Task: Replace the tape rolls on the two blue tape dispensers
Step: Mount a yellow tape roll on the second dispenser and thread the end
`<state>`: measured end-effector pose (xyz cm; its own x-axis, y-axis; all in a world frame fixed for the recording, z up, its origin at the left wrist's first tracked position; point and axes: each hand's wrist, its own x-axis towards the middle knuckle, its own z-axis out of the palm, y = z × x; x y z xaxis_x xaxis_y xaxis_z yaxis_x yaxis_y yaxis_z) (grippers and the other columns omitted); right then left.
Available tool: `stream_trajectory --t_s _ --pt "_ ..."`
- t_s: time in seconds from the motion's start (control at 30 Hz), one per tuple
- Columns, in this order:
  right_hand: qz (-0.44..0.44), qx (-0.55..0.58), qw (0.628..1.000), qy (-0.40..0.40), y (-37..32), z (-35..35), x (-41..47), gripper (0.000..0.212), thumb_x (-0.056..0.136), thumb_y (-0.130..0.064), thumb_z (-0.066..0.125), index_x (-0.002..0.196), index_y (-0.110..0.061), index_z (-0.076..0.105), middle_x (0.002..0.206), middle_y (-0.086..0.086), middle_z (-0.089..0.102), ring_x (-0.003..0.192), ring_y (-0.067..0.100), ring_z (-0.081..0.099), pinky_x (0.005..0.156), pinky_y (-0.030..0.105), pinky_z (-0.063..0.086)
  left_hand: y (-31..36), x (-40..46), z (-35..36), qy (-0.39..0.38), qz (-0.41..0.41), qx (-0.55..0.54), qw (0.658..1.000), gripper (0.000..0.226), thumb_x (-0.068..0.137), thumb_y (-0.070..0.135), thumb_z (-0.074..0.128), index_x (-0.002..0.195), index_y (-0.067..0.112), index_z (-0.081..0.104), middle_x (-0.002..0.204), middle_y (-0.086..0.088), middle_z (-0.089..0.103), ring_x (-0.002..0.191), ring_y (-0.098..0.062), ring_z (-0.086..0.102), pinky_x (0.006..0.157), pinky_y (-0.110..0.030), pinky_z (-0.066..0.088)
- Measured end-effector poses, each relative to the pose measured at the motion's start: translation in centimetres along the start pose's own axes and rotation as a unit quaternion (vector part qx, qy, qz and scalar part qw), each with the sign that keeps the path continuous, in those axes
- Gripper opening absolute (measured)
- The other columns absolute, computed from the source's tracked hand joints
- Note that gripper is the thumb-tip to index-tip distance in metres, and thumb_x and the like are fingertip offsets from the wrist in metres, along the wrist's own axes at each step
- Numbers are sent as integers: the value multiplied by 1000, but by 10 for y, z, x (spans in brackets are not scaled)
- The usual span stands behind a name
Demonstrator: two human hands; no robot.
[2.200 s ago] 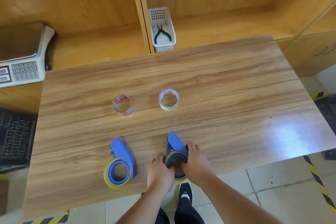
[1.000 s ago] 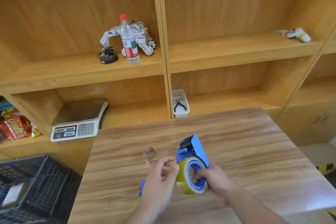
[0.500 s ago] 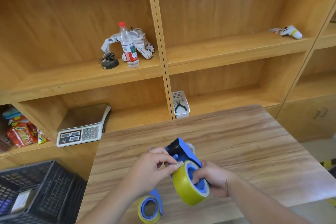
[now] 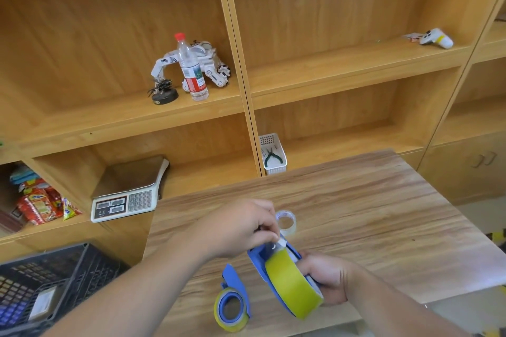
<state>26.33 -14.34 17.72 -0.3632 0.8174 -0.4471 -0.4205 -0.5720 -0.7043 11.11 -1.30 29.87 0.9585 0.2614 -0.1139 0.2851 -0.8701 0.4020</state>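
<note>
My right hand (image 4: 325,280) grips a blue tape dispenser (image 4: 258,254) that is lifted above the table and carries a wide yellow tape roll (image 4: 290,283). My left hand (image 4: 238,227) pinches the loose white end of the tape (image 4: 282,241) at the dispenser's top. A second blue dispenser (image 4: 236,284) with its own yellow roll (image 4: 219,314) lies on the wooden table (image 4: 369,213) near the front edge. A clear tape roll (image 4: 286,223) sits on the table just behind my left fingers. The other spare roll is hidden behind my left hand.
Wooden shelves stand behind the table. They hold a white basket with pliers (image 4: 272,154), a weighing scale (image 4: 128,191), a water bottle (image 4: 190,68), a toy robot (image 4: 208,63) and snack packs (image 4: 38,202). A black crate (image 4: 54,287) sits low left.
My view has tipped slightly down. The held dispenser has turned so the yellow roll's face shows more. My left fingers now pinch the tape end at its top.
</note>
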Motion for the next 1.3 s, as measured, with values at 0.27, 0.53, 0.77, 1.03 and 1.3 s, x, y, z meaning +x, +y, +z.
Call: stream_trajectory --t_s 0.27,0.53,0.77,1.03,1.3 --pt "-10 23 1000 12 2 1 -8 33 85 12 49 107 -1 71 80 9 75 69 18 73 61 28 57 -1 22 -13 1 15 -9 1000 11 95 29 72 95 24 82 90 19 62 81 5 59 69 -11 41" --pt "-42 48 997 48 5 -4 -10 40 86 15 44 108 1 74 80 12 72 69 22 72 62 30 57 -17 13 6 110 -52 -151 981 6 89 30 78 86 33 83 90 15 68 70 -23 69 65 -46 57" --pt "-43 -5 997 59 4 -11 -5 33 73 10 51 99 2 70 84 14 70 78 26 69 71 33 55 -35 6 -4 130 -113 -149 974 14 88 33 79 74 35 78 87 9 70 77 -12 65 75 -34 54" --pt "-38 -45 997 58 1 -14 -3 31 70 11 52 95 3 69 86 15 68 77 24 68 71 30 54 -51 1 -8 157 -154 -156 963 12 87 34 80 75 30 79 84 7 70 75 -10 63 70 -24 48" --pt "-11 -162 984 79 4 -11 5 33 68 2 59 99 12 65 100 24 62 94 33 58 85 37 46 -66 3 3 96 -198 -186 958 13 87 40 79 76 33 79 87 11 75 73 -2 65 67 -16 49"
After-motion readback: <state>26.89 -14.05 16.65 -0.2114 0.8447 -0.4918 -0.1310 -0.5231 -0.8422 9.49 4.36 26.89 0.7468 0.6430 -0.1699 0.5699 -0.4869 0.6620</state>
